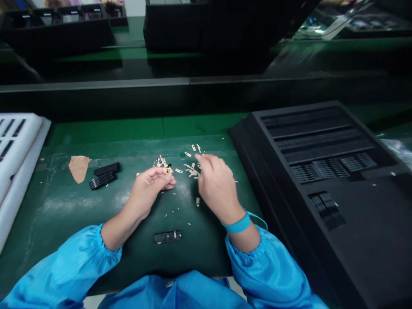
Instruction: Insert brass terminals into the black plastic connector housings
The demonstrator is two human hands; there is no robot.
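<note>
My left hand (153,182) is closed, with a small yellow-and-black piece (169,169) pinched between thumb and fingertips. Over a scatter of small pale strips (192,171) is my right hand (217,182), its fingers curled together; whatever they may hold is hidden or too small to name. Just behind my left fingertips lies a little heap of black-and-pale pieces (159,161). Nearer to me, flat on the green mat, rests a narrow black module (168,237) with small metallic spots. A blue band (238,224) circles my right wrist.
A large black tray (370,240) holding rows of dark parts stands at the right. Stacked black parts (103,180) and a brown scrap (79,168) lie on the left of the mat (80,206). White foam trays (22,171) occupy the left edge. Black bins (58,32) stand behind.
</note>
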